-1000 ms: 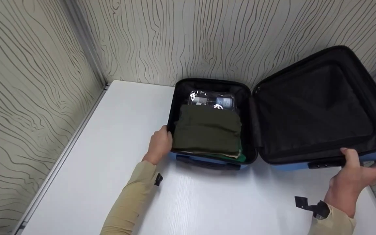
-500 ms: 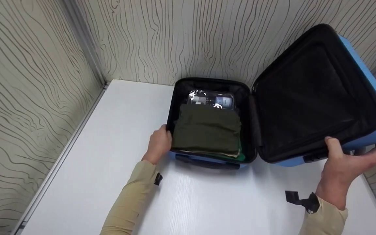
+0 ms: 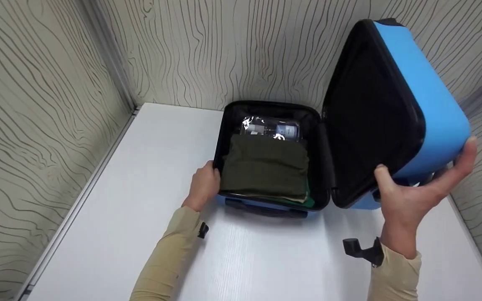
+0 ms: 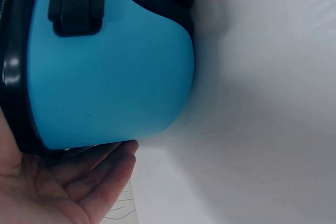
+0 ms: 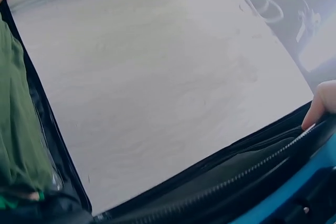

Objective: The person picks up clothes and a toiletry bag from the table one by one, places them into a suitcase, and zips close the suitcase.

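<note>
A blue suitcase (image 3: 266,208) with black lining lies spread on the white table. Its base holds a folded dark green garment (image 3: 266,167) and a clear pouch (image 3: 270,127) with small bottles. My left hand (image 3: 204,184) grips the base's left edge near the front corner; the left wrist view shows its fingers (image 4: 105,182) along the underside of the blue shell. Tilted up on the right is the suitcase lid (image 3: 429,79), hinged to the base. My right hand (image 3: 412,196) holds the lid's front corner, thumb on the black rim, fingers spread across the outer shell.
Behind the suitcase stands a wood-grain patterned wall (image 3: 224,50), with another patterned panel (image 3: 36,125) on the left. White tabletop (image 3: 241,259) extends in front and to the left. A black carry handle (image 3: 266,209) is on the base's front side.
My right hand has lifted the lid and swung it leftward, so it stands steeper and shows more blue shell. The left hand and the base have stayed in place.
</note>
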Demonstrator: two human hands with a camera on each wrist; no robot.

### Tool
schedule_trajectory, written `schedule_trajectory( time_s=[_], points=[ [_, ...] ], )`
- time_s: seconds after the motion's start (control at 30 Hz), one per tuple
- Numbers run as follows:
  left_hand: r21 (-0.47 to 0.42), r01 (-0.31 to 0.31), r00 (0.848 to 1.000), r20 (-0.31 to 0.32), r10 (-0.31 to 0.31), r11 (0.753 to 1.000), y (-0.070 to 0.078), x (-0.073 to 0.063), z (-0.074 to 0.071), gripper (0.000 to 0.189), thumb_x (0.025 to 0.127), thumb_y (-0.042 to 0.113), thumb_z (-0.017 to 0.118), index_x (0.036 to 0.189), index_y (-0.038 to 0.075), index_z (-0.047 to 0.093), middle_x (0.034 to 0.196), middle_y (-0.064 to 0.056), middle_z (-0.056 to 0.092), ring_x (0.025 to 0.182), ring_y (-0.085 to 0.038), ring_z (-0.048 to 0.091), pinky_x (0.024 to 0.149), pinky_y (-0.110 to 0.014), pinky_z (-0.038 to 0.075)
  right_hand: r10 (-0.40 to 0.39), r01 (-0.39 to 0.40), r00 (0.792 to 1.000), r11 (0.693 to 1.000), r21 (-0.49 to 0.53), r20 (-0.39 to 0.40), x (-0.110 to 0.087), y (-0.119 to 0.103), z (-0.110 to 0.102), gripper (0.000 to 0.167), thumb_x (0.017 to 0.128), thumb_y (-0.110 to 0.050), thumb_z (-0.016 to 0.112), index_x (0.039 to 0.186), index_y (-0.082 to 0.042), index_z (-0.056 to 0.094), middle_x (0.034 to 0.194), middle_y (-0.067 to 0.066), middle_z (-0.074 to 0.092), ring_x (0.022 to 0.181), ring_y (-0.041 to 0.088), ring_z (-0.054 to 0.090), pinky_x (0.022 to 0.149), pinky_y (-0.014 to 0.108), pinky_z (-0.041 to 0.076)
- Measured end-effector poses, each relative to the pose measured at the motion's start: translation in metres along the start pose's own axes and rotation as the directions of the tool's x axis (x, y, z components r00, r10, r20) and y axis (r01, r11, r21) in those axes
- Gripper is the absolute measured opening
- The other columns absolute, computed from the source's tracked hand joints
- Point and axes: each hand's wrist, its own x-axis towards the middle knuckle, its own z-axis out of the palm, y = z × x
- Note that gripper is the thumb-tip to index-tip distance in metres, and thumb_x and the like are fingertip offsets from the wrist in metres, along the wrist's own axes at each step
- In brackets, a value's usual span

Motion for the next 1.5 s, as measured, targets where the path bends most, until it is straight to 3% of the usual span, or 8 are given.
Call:
schedule_trajectory(
  time_s=[0.33, 0.53, 0.67, 0.87, 1.07, 1.37, 1.5],
  points=[
    [-0.011, 0.027, 1.000, 0.016, -0.027, 1.000, 0.004, 0.000, 0.000, 0.034, 0.107, 0.012, 0.046, 0.132, -0.008, 0.057, 0.117, -0.026, 0.068, 0.103, -0.040, 0.068, 0.085, -0.050, 0.055, -0.151, 0.156, 0.986, 0.985, -0.078, 0.075, -0.021, -0.033, 0.045, 0.094, 0.061, -0.011, 0.082, 0.140, 0.010, 0.035, 0.145, 0.013, 0.041, 0.135, 0.030, 0.037, 0.108, 0.042, 0.035],
    [-0.012, 0.019, 1.000, 0.011, -0.019, 1.000, 0.003, 0.000, 0.000, 0.033, 0.107, 0.011, 0.045, 0.131, -0.009, 0.058, 0.115, -0.027, 0.068, 0.101, -0.040, 0.068, 0.084, -0.050, 0.055, -0.214, 0.230, 0.964, 0.969, -0.092, 0.156, -0.033, -0.034, 0.059, 0.088, 0.065, -0.012, 0.082, 0.144, -0.006, 0.044, 0.146, 0.018, 0.039, 0.136, 0.033, 0.039, 0.108, 0.046, 0.038],
    [-0.001, 0.000, 1.000, 0.003, 0.000, 1.000, 0.002, 0.000, 0.002, 0.032, 0.107, 0.010, 0.046, 0.129, -0.009, 0.058, 0.112, -0.027, 0.068, 0.099, -0.040, 0.069, 0.082, -0.050, 0.055, -0.256, 0.288, 0.940, 0.950, -0.121, 0.227, -0.044, -0.026, 0.067, 0.096, 0.061, -0.007, 0.086, 0.148, -0.023, 0.047, 0.148, 0.023, 0.038, 0.138, 0.037, 0.037, 0.107, 0.055, 0.037],
    [-0.010, 0.003, 1.000, 0.013, -0.003, 1.000, 0.002, 0.000, 0.002, 0.035, 0.108, 0.011, 0.044, 0.133, -0.010, 0.056, 0.115, -0.027, 0.068, 0.100, -0.039, 0.069, 0.082, -0.049, 0.056, -0.352, 0.421, 0.876, 0.891, -0.167, 0.331, -0.068, -0.018, 0.087, 0.097, 0.056, -0.014, 0.092, 0.144, -0.025, 0.054, 0.147, 0.019, 0.044, 0.133, 0.044, 0.040, 0.103, 0.063, 0.032],
    [-0.024, 0.008, 1.000, 0.026, -0.008, 1.000, 0.001, 0.000, 0.001, 0.037, 0.108, 0.012, 0.043, 0.135, -0.010, 0.054, 0.116, -0.027, 0.067, 0.100, -0.037, 0.069, 0.082, -0.048, 0.056, -0.417, 0.537, 0.787, 0.825, -0.173, 0.455, -0.090, -0.015, 0.106, 0.092, 0.058, -0.018, 0.093, 0.143, -0.023, 0.057, 0.148, 0.017, 0.047, 0.133, 0.045, 0.043, 0.104, 0.066, 0.028],
    [-0.044, 0.060, 0.998, 0.038, -0.059, 0.997, 0.001, 0.001, 0.002, 0.039, 0.109, 0.014, 0.041, 0.137, -0.009, 0.054, 0.116, -0.025, 0.068, 0.097, -0.033, 0.070, 0.081, -0.046, 0.056, -0.418, 0.618, 0.699, 0.761, -0.198, 0.581, -0.116, -0.006, 0.123, 0.094, 0.061, -0.020, 0.094, 0.146, -0.029, 0.055, 0.150, 0.016, 0.047, 0.136, 0.045, 0.042, 0.105, 0.066, 0.028],
    [-0.030, 0.032, 0.999, 0.019, -0.031, 0.999, 0.001, 0.001, 0.002, 0.037, 0.108, 0.015, 0.042, 0.132, -0.009, 0.057, 0.110, -0.025, 0.069, 0.095, -0.033, 0.069, 0.080, -0.048, 0.055, -0.403, 0.648, 0.662, 0.731, -0.213, 0.632, -0.124, -0.004, 0.129, 0.097, 0.061, -0.016, 0.091, 0.149, -0.032, 0.052, 0.152, 0.015, 0.045, 0.137, 0.044, 0.041, 0.106, 0.066, 0.028]
  ],
)
